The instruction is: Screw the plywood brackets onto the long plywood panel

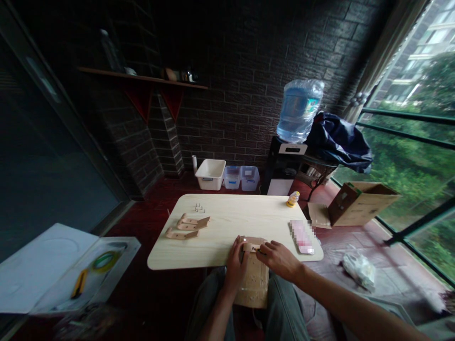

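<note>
A flat piece of cardboard (pixel 253 284) rests across my lap and reaches over the table's near edge. On its far end lies a small light-wood piece (pixel 248 247); my left hand (pixel 236 259) has its fingers closed around the left end of it. Pinched together at the right end, the fingers of my right hand (pixel 279 259) meet a small dark and yellowish thing, too small and half hidden to name. Two curved wooden parts with holes, a farther one (pixel 192 222) and a nearer one (pixel 182 234), lie on the table's left side. Several small screws (pixel 199 208) stand behind them.
The pale table (pixel 227 213) also bears a yellow-capped bottle (pixel 293 199) and a pink, pixelated item (pixel 301 236). An open case (pixel 117 258) sits lower left. Plastic bins (pixel 210 174), a water dispenser (pixel 284 163) and a cardboard box (pixel 360 203) stand beyond.
</note>
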A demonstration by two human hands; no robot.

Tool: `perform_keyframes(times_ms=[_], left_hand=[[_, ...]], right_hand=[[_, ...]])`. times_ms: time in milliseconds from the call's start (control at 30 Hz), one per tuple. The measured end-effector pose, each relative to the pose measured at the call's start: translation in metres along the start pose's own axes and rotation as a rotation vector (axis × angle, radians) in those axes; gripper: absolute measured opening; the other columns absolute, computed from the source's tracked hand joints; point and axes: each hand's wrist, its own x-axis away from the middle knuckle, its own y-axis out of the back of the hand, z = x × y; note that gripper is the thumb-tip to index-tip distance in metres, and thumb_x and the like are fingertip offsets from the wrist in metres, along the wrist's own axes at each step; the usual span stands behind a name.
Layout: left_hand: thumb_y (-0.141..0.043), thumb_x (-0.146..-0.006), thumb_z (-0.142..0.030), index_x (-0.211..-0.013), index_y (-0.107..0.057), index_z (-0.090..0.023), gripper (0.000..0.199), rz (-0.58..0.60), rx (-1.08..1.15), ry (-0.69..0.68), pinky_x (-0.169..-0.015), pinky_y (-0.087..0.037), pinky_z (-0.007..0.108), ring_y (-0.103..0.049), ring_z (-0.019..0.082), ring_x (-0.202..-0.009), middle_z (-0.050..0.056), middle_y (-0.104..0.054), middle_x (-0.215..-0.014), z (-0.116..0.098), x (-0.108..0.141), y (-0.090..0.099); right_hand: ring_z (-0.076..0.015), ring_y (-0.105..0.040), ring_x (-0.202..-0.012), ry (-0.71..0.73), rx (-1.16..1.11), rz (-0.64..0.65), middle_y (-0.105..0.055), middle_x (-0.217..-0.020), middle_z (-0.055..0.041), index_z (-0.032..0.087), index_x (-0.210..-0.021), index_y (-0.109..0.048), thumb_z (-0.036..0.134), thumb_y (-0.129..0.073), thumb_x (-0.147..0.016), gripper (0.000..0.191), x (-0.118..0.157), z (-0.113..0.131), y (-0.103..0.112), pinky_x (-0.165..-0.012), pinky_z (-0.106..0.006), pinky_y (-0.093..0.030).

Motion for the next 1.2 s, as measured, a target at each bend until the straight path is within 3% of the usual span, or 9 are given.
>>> perform_keyframes(times_ms=[300,600,767,967,1200], left_hand=[[-0.048,-0.096,-0.047,-0.129,-0.056,-0.026,0.04,0.007,-0.004,0.001,-0.119,-0.034,0.05,-0.042,0.025,-0.141,0.009,-0.049,-0.149,-0.001,-0.003,-0.004],[-0.047,-0.097,-0.047,-0.126,-0.058,-0.025,0.038,-0.019,-0.005,-0.035,-0.119,-0.035,0.048,-0.044,0.024,-0.14,0.008,-0.05,-0.149,-0.004,-0.001,-0.006],[-0.047,-0.096,-0.047,-0.123,-0.059,-0.026,0.037,-0.025,-0.014,-0.05,-0.118,-0.035,0.05,-0.045,0.025,-0.14,0.007,-0.052,-0.146,-0.004,0.0,-0.007],[-0.05,-0.094,-0.046,-0.127,-0.057,-0.025,0.04,-0.035,-0.006,-0.045,-0.117,-0.036,0.051,-0.044,0.026,-0.14,0.01,-0.051,-0.147,-0.004,0.001,-0.005],[-0.05,-0.094,-0.049,-0.124,-0.06,-0.025,0.04,-0.047,0.012,-0.002,-0.117,-0.037,0.05,-0.046,0.027,-0.139,0.01,-0.052,-0.146,-0.004,0.001,-0.005]], right_hand=[[-0.021,-0.066,-0.095,-0.058,-0.074,0.131,-0.069,-0.104,-0.0098,0.019,-0.114,-0.067,0.016,-0.044,-0.099,0.027,-0.027,-0.009,0.027,-0.083,-0.035,-0.051],[-0.0197,-0.07,-0.095,-0.204,-0.103,0.156,-0.071,-0.109,-0.0116,0.017,-0.113,-0.067,0.012,-0.045,-0.096,0.028,-0.019,0.003,0.032,-0.083,-0.031,-0.054],[-0.0225,-0.069,-0.099,-0.188,-0.108,0.153,-0.071,-0.109,-0.0114,0.017,-0.114,-0.066,0.012,-0.046,-0.096,0.027,-0.018,0.004,0.037,-0.084,-0.033,-0.053],[-0.0195,-0.067,-0.101,-0.259,-0.213,0.089,-0.071,-0.108,-0.0093,0.02,-0.116,-0.066,0.014,-0.048,-0.096,0.028,-0.003,-0.011,0.045,-0.089,-0.03,-0.048],[-0.0194,-0.066,-0.104,-0.364,-0.323,0.127,-0.071,-0.109,-0.0078,0.023,-0.121,-0.067,0.014,-0.05,-0.091,0.036,0.029,-0.024,0.033,-0.089,-0.028,-0.046]])
